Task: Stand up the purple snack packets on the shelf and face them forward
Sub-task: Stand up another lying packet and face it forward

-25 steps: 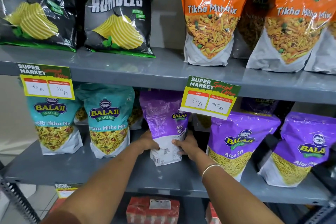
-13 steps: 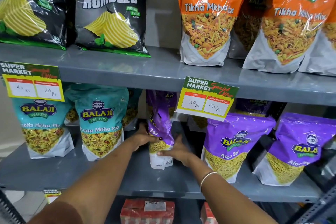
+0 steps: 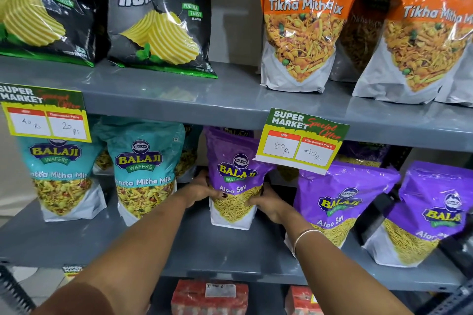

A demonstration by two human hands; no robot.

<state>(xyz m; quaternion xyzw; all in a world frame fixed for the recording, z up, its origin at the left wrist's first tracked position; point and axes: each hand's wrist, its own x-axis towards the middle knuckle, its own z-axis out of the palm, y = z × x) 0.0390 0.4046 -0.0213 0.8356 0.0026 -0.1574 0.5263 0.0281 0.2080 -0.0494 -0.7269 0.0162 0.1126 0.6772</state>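
**Aloo Sev packet turned to face front**

The grey middle shelf (image 3: 153, 243) carries teal Khatta Mitha Mix packets (image 3: 143, 171) at left and two more purple Aloo Sev packets (image 3: 340, 199) at right; a yellow price tag (image 3: 302, 142) hangs over the held packet's upper right corner. A second ago its white back showed; now the logo faces forward. The held Aloo Sev packet (image 3: 234, 181) stands upright, left hand (image 3: 199, 190) and right hand (image 3: 271, 203) clasping its sides
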